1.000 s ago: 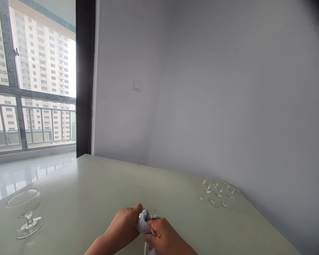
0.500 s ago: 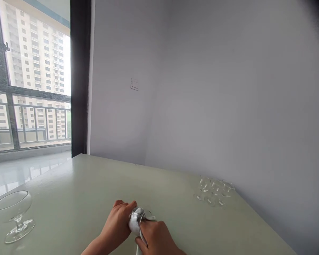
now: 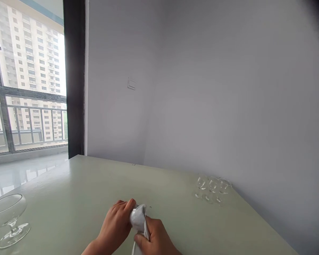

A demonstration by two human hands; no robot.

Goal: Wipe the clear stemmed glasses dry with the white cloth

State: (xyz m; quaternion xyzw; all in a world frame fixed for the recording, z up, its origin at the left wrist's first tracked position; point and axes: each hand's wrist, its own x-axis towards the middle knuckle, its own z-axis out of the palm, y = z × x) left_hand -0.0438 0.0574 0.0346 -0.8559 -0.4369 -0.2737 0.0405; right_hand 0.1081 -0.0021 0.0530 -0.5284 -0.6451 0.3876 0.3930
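Observation:
Just above the bottom edge, in the middle of the head view, my left hand [image 3: 118, 219] is wrapped round a small clear stemmed glass [image 3: 137, 217]. Its palm and most of the glass's outline are hidden. My right hand [image 3: 156, 235] grips a white cloth [image 3: 146, 229], with the thumb pressed on it. The cloth bunches at the glass, and a tail of it hangs below my right thumb. Whether the cloth is inside the glass or around it is hard to make out.
A large clear stemmed glass [image 3: 12, 221] stands upright at the left of the pale green table [image 3: 95, 184]. Several smaller stemmed glasses [image 3: 213, 186] stand together near the far right edge. Behind are a grey wall [image 3: 202, 88] and a window [image 3: 29, 99] at left.
My right hand has turned slightly and shifted the cloth against the glass. A clear rim visible beside my right fingers before is now out of sight. The view has swung a little to the right.

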